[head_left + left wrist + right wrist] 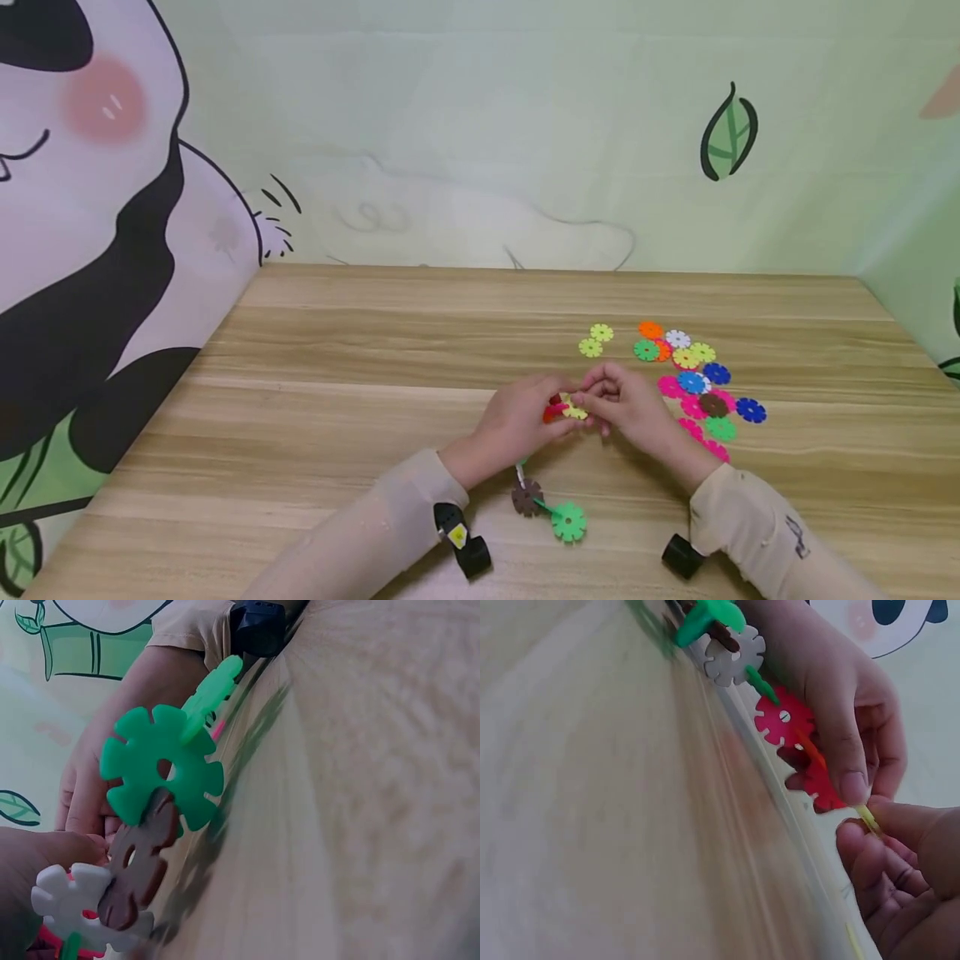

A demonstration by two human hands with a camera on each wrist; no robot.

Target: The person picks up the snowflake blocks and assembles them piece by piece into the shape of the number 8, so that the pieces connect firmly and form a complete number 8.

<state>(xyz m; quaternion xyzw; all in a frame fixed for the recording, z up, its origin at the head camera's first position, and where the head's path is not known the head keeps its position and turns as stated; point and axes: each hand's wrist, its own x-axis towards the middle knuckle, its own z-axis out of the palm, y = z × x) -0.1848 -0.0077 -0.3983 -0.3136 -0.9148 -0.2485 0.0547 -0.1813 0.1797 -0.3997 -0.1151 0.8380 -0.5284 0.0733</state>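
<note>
Both hands meet just left of the loose disc pile [693, 379]: left hand [517, 421] grips chain [551, 508], right hand [626, 404] pinches yellow disc [574, 411] — align slots, press straight w/o twisting

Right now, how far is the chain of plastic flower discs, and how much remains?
Done: a chain of joined discs runs from the green disc through brown and white ones up to red ones at the hands. In hand: the left hand holds the chain's red end while the right hand pinches a yellow disc against it. Left: a pile of loose discs lies on the table.
</note>
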